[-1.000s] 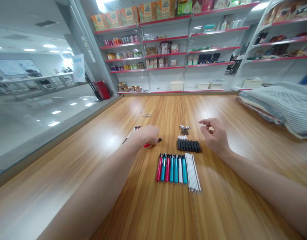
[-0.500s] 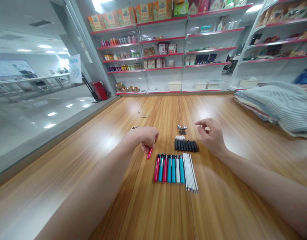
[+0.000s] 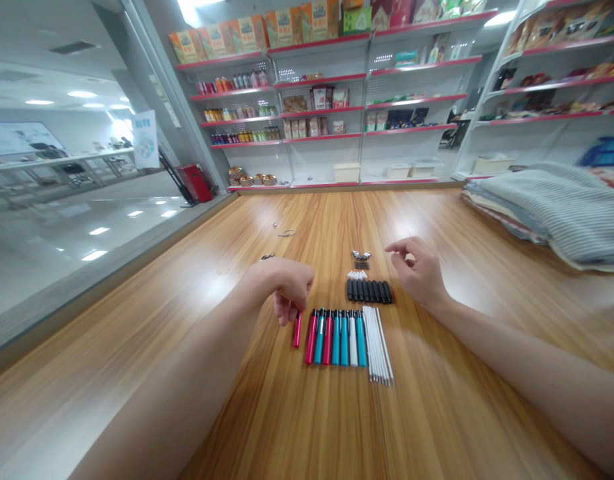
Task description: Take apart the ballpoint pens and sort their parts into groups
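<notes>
My left hand [image 3: 293,290] pinches the upper end of a red pen barrel [image 3: 297,331], just left of a row of pen barrels [image 3: 336,339] in red, teal and white with black clips. My right hand [image 3: 417,268] hovers to the right with fingers loosely curled, thumb and index finger apart, and nothing visible between them. Nearest to it are black rubber pen grips [image 3: 369,291] lined up side by side. White pen refills [image 3: 378,347] lie right of the barrels. Behind the grips are small white pieces [image 3: 357,275], tiny springs [image 3: 361,265] and silver pen tips [image 3: 361,255].
A stack of folded cloths [image 3: 551,207] lies at the table's right. A thin loop [image 3: 287,233] and a tiny object [image 3: 274,225] rest farther back on the wooden table [image 3: 227,413]. Stocked shelves [image 3: 321,137] stand beyond its far edge.
My left hand has brought the red pen barrel nearer to me, beside the row, and more of the barrel shows. My right hand stays nearly where it was.
</notes>
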Demonstrator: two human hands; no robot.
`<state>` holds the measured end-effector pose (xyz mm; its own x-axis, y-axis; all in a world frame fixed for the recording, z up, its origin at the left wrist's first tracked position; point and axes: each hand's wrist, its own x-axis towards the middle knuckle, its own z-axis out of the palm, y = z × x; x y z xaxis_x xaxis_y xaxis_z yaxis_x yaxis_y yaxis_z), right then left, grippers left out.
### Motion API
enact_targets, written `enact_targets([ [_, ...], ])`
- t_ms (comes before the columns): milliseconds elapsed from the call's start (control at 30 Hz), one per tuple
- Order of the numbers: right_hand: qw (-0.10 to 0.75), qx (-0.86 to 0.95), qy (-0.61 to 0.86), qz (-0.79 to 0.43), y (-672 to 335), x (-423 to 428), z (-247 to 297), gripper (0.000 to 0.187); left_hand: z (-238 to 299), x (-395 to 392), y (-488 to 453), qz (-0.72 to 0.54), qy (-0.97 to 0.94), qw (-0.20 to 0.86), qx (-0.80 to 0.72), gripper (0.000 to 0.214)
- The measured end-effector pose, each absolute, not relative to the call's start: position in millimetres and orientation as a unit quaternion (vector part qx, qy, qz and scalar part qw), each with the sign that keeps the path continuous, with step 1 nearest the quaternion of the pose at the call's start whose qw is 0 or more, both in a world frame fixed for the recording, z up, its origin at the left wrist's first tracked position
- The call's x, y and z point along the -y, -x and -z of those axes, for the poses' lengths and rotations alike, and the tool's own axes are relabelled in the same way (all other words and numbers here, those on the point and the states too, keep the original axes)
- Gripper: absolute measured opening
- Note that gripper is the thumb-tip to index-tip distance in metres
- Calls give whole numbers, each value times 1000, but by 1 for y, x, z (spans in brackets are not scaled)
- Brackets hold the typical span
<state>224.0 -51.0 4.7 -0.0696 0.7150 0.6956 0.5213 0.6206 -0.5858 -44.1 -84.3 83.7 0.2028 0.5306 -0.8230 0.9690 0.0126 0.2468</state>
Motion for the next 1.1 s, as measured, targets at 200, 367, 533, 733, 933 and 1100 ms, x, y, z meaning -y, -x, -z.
enact_targets([
  [200, 530, 730, 422, -88, -224, 51, -6, 15, -86, 84, 45, 273, -643, 392, -599, 21],
  [367, 529, 731, 422, -93, -223, 52, -7, 17, -81, 82, 45, 260, -657, 378, -598, 24],
  [533, 524, 733, 423, -95, -223, 52, -7, 19, -81, 83, 42, 277, -654, 368, -601, 16],
  [733, 529, 732, 420, -96, -224, 52, -6, 19, -88, 84, 45, 251, -671, 391, -578, 28],
  [933, 532, 729, 419, -97, -224, 51, -5, 19, -86, 83, 46, 264, -668, 428, -549, 25],
  [1100, 528, 733, 419, -93, -224, 52, -6, 20, -87, 85, 43, 264, -671, 427, -546, 22],
])
